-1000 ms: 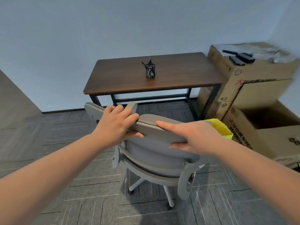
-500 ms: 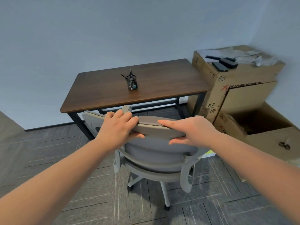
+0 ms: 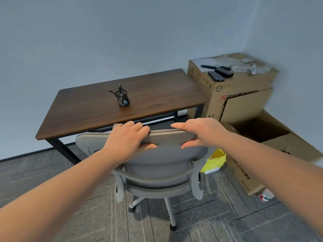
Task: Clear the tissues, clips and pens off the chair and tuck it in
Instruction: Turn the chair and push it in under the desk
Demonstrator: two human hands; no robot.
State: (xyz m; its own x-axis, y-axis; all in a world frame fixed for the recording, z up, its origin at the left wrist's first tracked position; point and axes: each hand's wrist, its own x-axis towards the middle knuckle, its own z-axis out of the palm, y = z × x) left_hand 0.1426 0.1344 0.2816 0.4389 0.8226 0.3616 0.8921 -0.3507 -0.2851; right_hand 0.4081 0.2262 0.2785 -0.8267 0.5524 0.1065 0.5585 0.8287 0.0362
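Note:
A grey office chair (image 3: pixel 162 165) on castors stands in front of the brown wooden desk (image 3: pixel 157 95), its back towards me. My left hand (image 3: pixel 127 138) grips the top edge of the chair back, fingers over the front and thumb behind. My right hand (image 3: pixel 202 131) holds the same edge further right. The seat is hidden behind the chair back. A black mesh pen holder (image 3: pixel 122 98) with pens and clips stands in the middle of the desk.
Stacked cardboard boxes (image 3: pixel 239 95) stand right of the desk, with black devices (image 3: pixel 218 72) on top. An open box (image 3: pixel 272 137) lies lower right. A yellow bag (image 3: pixel 214 161) sits on the floor by the chair. Tape rolls (image 3: pixel 265 196) lie nearby.
The chair has rolled closer to the desk with both hands on its back. My view has shifted left, so the desk and boxes sit further right than before.

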